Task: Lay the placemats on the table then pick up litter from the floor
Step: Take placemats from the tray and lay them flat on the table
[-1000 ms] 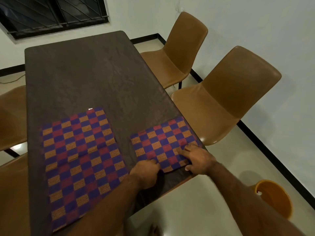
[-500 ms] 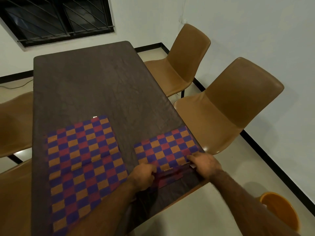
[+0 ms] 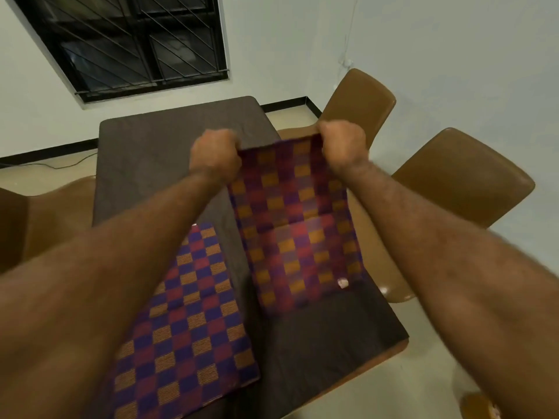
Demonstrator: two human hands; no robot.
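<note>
A checked placemat (image 3: 296,228) in purple, red and orange hangs unfolded in the air over the right side of the dark table (image 3: 157,152). My left hand (image 3: 214,154) grips its top left corner and my right hand (image 3: 343,145) grips its top right corner. Its lower edge, with a small white tag, hangs just above the tabletop. A second checked placemat (image 3: 193,325) lies flat on the table's near left part, partly under my left forearm.
Two brown chairs (image 3: 459,179) (image 3: 360,98) stand along the table's right side, and another brown chair (image 3: 39,213) at the left. An orange bin (image 3: 481,406) sits on the floor at the bottom right. A barred window is on the far wall.
Both hands took the folded placemat's near edge, lifted it off the table and raised it forward, so that it has opened to full length and now hangs.
</note>
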